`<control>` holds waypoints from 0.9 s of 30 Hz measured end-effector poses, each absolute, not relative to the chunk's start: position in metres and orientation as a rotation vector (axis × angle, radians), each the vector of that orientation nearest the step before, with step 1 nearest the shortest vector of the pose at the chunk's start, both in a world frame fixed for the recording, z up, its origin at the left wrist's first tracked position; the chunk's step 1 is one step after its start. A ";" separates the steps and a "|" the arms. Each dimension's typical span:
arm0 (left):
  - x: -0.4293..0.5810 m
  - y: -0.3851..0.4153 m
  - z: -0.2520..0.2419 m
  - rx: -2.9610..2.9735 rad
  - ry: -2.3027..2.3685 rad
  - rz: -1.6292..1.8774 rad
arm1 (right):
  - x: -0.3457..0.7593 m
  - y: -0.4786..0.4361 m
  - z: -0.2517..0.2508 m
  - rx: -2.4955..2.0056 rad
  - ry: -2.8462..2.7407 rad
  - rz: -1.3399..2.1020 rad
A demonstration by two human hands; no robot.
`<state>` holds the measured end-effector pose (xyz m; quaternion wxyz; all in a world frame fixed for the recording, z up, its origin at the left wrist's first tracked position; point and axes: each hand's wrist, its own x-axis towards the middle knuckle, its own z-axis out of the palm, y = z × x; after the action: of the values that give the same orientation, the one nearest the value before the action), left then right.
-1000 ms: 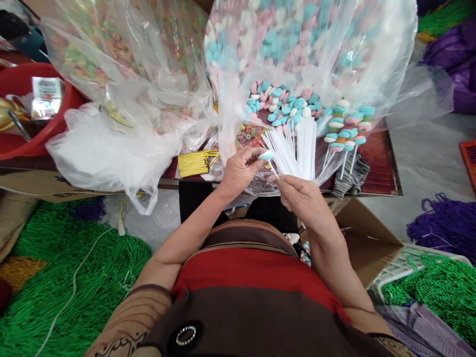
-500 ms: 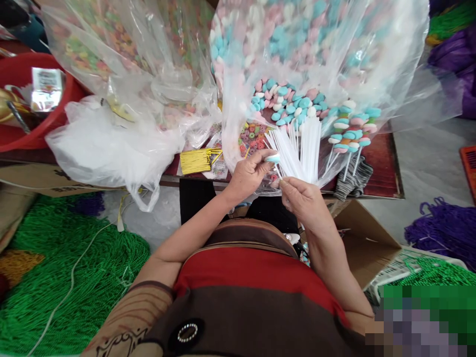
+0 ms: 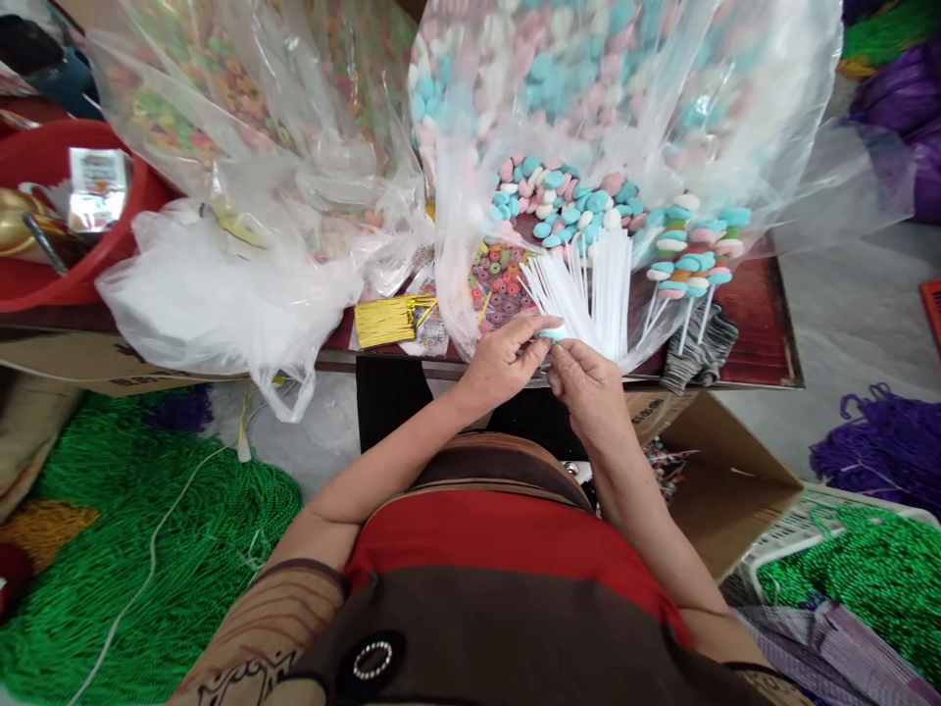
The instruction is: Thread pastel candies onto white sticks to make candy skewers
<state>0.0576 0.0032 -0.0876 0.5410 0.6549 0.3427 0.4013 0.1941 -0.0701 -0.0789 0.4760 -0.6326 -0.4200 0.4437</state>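
Observation:
Between thumb and fingers, my left hand [image 3: 506, 363] pinches a blue-and-white marshmallow-like candy [image 3: 551, 333]. My right hand [image 3: 590, 387] is closed right beside it, fingertips meeting the candy's underside. The thin white stick seen in it half a second ago is now mostly hidden by the fingers. Just beyond the hands lies a fanned bundle of white sticks [image 3: 612, 294]. Small coloured ring candies [image 3: 506, 282] are to its left, and loose blue, pink and white candies [image 3: 566, 204] behind it. Several candy-loaded skewers [image 3: 691, 263] rest at the right.
Large clear bags of candies [image 3: 544, 78] fill the table's back. Yellow twist ties [image 3: 385, 322], a white plastic bag [image 3: 213, 284] and a red basin [image 3: 143, 206] are on the left. A grey glove-like cloth [image 3: 702, 348] lies at the right; an open cardboard box [image 3: 735, 490] stands below.
My two hands have come together, the left moving slightly right and down and the right slightly up. The candy now meets the right fingertips, and the stick's length is covered.

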 end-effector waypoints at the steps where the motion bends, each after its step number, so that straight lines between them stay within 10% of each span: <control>1: 0.056 0.006 -0.086 1.565 0.803 0.948 | 0.194 -0.069 -0.079 -1.522 -0.986 1.104; 14: 0.052 0.103 -0.105 1.936 1.285 0.765 | 0.201 -0.068 -0.073 -1.402 -0.803 1.099; 27: 0.035 0.068 -0.066 0.890 0.947 0.822 | 0.201 -0.067 -0.070 -1.307 -0.691 1.152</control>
<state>0.0349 0.0680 -0.0660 0.7188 0.4023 0.4284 0.3715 0.2012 -0.0672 -0.0702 0.5920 -0.5619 -0.2972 0.4955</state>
